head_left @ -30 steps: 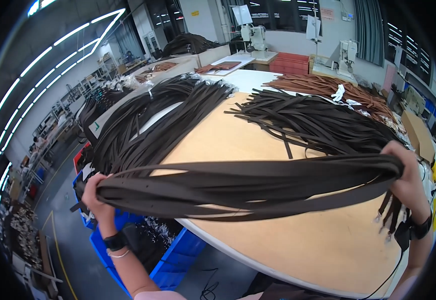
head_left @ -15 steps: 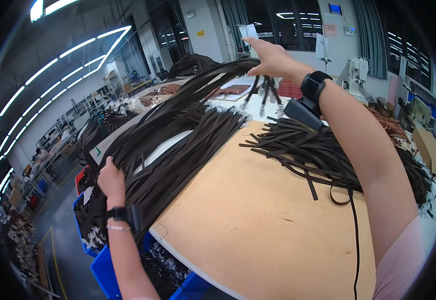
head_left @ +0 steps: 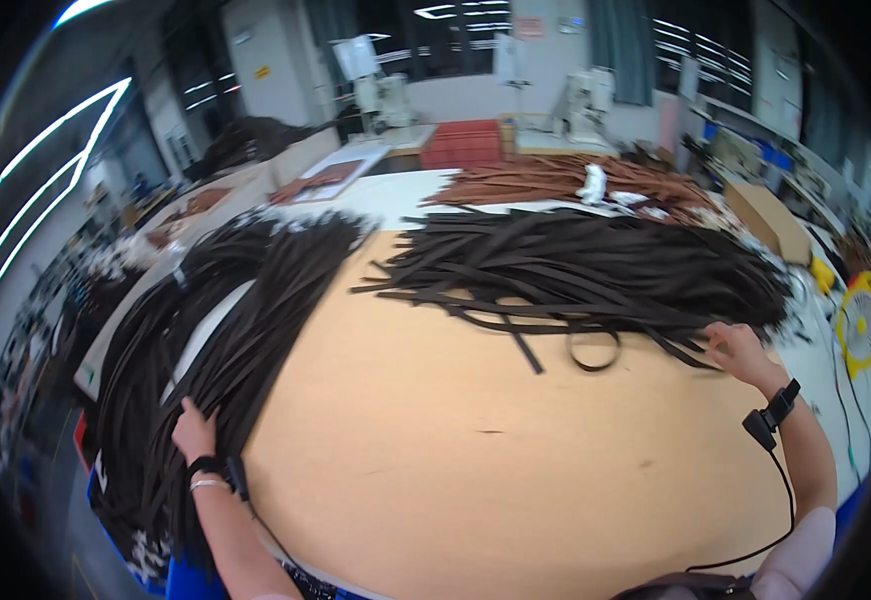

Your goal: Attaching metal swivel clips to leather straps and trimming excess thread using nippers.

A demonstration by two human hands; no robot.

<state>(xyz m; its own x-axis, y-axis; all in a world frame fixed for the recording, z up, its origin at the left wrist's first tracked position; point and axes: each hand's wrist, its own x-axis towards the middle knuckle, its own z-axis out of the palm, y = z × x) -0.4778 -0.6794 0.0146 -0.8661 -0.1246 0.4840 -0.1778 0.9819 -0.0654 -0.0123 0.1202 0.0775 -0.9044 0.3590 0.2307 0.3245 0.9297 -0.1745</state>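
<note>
A broad tan table (head_left: 516, 450) fills most of the view, its bare middle bowed by the lens. Along its left edge lies a long heap of dark strips (head_left: 216, 340), running from the far side down toward the near corner and hanging partly over the edge. A second pile (head_left: 596, 270) of the same dark strips spreads across the far right of the table, loose ends sticking out toward the middle, and one strip curled into a loop (head_left: 594, 350) lies just in front of it. Beyond it, on a white surface, is a mound of brown strips (head_left: 566, 180) with a white rag (head_left: 592, 184) on top. Sewing machines (head_left: 586, 100) stand along the back wall, beside a red stack (head_left: 464, 145). The left hand (head_left: 194, 432) rests flat on the left heap, fingers spread and pressed onto the strips; its wrist wears a dark band. The right hand (head_left: 738, 350) reaches to the near right edge of the second pile, fingers touching the strips there; whether it pinches one cannot be told. A black device (head_left: 771, 415) with a cable sits on that wrist.
</note>
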